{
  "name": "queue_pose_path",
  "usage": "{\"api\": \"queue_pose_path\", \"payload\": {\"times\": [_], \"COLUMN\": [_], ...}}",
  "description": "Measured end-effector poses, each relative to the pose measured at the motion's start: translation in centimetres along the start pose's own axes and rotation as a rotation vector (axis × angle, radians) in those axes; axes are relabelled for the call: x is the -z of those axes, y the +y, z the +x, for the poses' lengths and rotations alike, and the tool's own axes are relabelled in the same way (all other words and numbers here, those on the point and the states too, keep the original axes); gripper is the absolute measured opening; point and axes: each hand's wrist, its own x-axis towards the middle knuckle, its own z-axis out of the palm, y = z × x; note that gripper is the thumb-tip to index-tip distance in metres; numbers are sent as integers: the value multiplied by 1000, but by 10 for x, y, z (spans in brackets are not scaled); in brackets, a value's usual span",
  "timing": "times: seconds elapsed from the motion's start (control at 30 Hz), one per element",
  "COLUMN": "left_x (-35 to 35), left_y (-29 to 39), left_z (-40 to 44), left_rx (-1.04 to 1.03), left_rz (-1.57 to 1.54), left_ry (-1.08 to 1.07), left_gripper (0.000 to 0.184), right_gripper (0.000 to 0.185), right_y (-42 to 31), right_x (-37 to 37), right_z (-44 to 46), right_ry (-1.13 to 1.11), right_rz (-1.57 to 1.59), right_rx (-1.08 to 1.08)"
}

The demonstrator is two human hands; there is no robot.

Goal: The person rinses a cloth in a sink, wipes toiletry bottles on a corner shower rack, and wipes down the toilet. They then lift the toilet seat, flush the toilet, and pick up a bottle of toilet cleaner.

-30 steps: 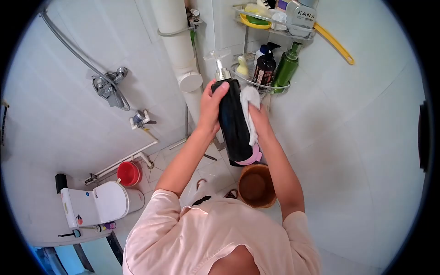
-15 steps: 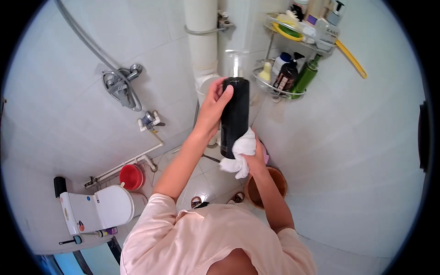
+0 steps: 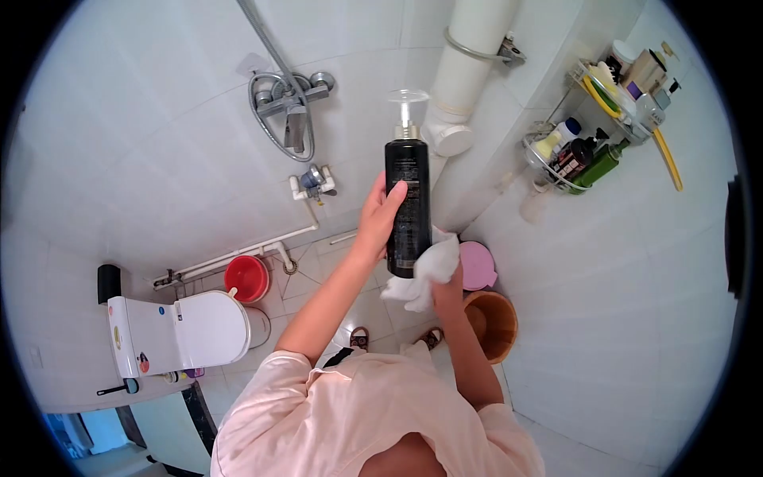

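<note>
A tall black pump bottle with a clear cap over its pump stands upright in front of me, small print showing on its side. Wrapped around its left side is my left hand, thumb across the front. My right hand holds a crumpled white cloth against the bottle's lower right side. The cloth hides most of my right fingers.
A corner rack on the right wall carries several bottles. Below are a pink basin and a wooden bucket. To the left are a shower mixer, a red bucket and a white toilet.
My view has swung to the right-hand things' left, so the rack now sits farther right. My left hand grips the bottle lower down, and printed text now faces me. The cloth stays at its base.
</note>
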Motion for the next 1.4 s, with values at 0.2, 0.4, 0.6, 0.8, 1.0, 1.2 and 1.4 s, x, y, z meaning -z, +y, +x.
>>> {"api": "queue_pose_path", "payload": {"times": [0.2,0.4,0.6,0.8,1.0,1.2,1.4], "left_x": [16,32,34,56,34,41,38], "left_y": [13,21,18,30,43,25,19], "left_z": [-25,-49,-79,-74,-85,-98,-107], "left_rx": [-302,-333,-210,-492,-509,-171,-208], "left_rz": [247,471,143,806,1150,476,762], "left_ry": [19,-123,-375,-61,-87,-269,-192], "left_gripper": [47,55,110,111,110,113,107], "right_gripper": [88,73,41,73,76,54,62], "right_y": [-31,-77,-92,-52,-57,-34,-24], "right_x": [-48,-60,-52,-83,-70,-32,-38], "right_z": [10,49,83,28,31,28,7], "right_ry": [-102,-25,-222,-51,55,94,54], "right_rz": [-171,-131,378,-48,182,648,349], "right_rx": [230,402,45,425,38,-206,-12]}}
